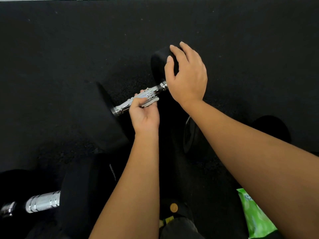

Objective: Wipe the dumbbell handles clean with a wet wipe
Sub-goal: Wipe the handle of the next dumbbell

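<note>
A black dumbbell lies aslant on the dark floor, its chrome knurled handle [138, 99] running from lower left to upper right. My left hand [144, 114] curls under the handle's middle and presses a white wet wipe [151, 101] against it. My right hand [187, 73] rests on the far black head [160, 61], fingers spread over its top. The near head [107, 121] sits at the lower left of the handle.
A second dumbbell with a chrome handle [43, 201] lies at the bottom left. Another black weight [191, 135] sits under my right forearm. A green wipes packet [255, 216] lies at the bottom right. Black rubber flooring stretches beyond to a pale edge at the top.
</note>
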Available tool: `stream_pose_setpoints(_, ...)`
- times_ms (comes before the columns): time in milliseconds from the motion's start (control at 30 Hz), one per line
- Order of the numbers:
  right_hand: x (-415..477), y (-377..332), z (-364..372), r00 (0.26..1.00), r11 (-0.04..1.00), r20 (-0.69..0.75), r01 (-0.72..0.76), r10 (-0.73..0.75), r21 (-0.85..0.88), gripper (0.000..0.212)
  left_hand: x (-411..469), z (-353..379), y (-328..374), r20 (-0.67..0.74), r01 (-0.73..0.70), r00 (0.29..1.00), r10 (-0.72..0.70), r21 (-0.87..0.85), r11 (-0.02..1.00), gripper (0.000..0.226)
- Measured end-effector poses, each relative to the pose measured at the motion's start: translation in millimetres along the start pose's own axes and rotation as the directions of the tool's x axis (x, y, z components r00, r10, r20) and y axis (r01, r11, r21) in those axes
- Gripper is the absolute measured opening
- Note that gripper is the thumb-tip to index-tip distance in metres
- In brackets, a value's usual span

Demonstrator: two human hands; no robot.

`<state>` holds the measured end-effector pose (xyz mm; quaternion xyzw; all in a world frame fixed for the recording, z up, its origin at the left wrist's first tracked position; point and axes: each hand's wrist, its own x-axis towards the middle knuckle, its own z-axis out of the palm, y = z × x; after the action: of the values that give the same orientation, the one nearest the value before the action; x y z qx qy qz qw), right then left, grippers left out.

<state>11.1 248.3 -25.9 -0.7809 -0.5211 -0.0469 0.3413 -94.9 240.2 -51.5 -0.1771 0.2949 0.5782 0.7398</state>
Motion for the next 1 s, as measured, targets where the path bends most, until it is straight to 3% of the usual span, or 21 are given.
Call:
stream_pose_setpoints(100, 0.3, 0.6, -0.9, 1.0, 1.0, 0.009, -0.002, 0.002, 0.0, 0.043, -5.1, -5.8, 8.6, -0.013, -0.031, 0.999, 0.032, 0.017, 0.999, 0.038)
stream_pose_setpoints(200, 0.2, 0.7, -1.5, 1.0, 1.0, 0.012, 0.0, 0.0, -0.002, 0.043, -7.9, -16.6, 7.9, -0.118, -0.116, 0.983, 0.139, 0.184, 0.976, 0.028)
stream_pose_setpoints(267, 0.2, 0.5, -1.6, 1.0, 1.0, 0.02, -0.001, 0.001, 0.002, 0.043, -12.0, -24.5, 4.5, -0.078, -0.155, 0.983, 0.168, 0.153, 0.976, 0.031)
stream_pose_setpoints(333, 0.1, 0.1, -1.6, 1.0, 1.0, 0.028, -0.006, 0.006, -0.005, 0.043, -16.3, -23.0, 2.1, -0.054, -0.141, 0.987, 0.15, 0.143, 0.98, 0.039)
stream_pose_setpoints(467, 0.0, -0.3, -1.8, 1.0, 1.0, 0.025, -0.011, 0.011, -0.017, 0.043, -9.7, -22.0, 3.1, -0.145, -0.01, 0.989, 0.034, 0.159, 0.987, 0.039)
stream_pose_setpoints(633, -0.4, -1.0, -2.1, 1.0, 1.0, 0.022, -0.015, 0.015, -0.021, 0.043, -12.7, -2.2, -3.3, -0.206, -0.091, 0.975, 0.087, -0.009, 0.996, 0.032)
stream_pose_setpoints(700, -0.2, -0.9, -2.0, 1.0, 1.0, 0.016, -0.015, 0.015, -0.021, 0.042, -2.5, -15.5, 2.7, -0.299, -0.009, 0.954, -0.024, -0.107, 0.994, 0.026)
stream_pose_setpoints(767, -0.4, -0.9, -1.6, 1.0, 1.0, 0.012, -0.014, 0.014, -0.021, 0.042, -3.5, -22.4, 5.4, -0.298, 0.018, 0.953, 0.05, 0.219, 0.976, 0.027)
stream_pose_setpoints(867, -0.5, -1.4, -1.3, 1.0, 0.999, 0.019, -0.017, 0.018, -0.028, 0.042, -10.7, -18.1, 13.1, -0.213, -0.12, 0.971, 0.112, -0.025, 0.992, 0.027)
stream_pose_setpoints(933, 0.0, -1.7, -1.5, 1.0, 0.999, 0.023, -0.019, 0.02, -0.029, 0.043, -9.4, -15.0, 15.7, -0.28, -0.143, 0.957, 0.07, -0.247, 0.958, 0.027)
stream_pose_setpoints(1000, -0.1, -1.9, -1.5, 1.0, 0.999, 0.013, -0.013, 0.013, -0.033, 0.043, -12.1, -17.4, 11.7, -0.26, -0.122, 0.964, 0.049, -0.27, 0.955, 0.029)
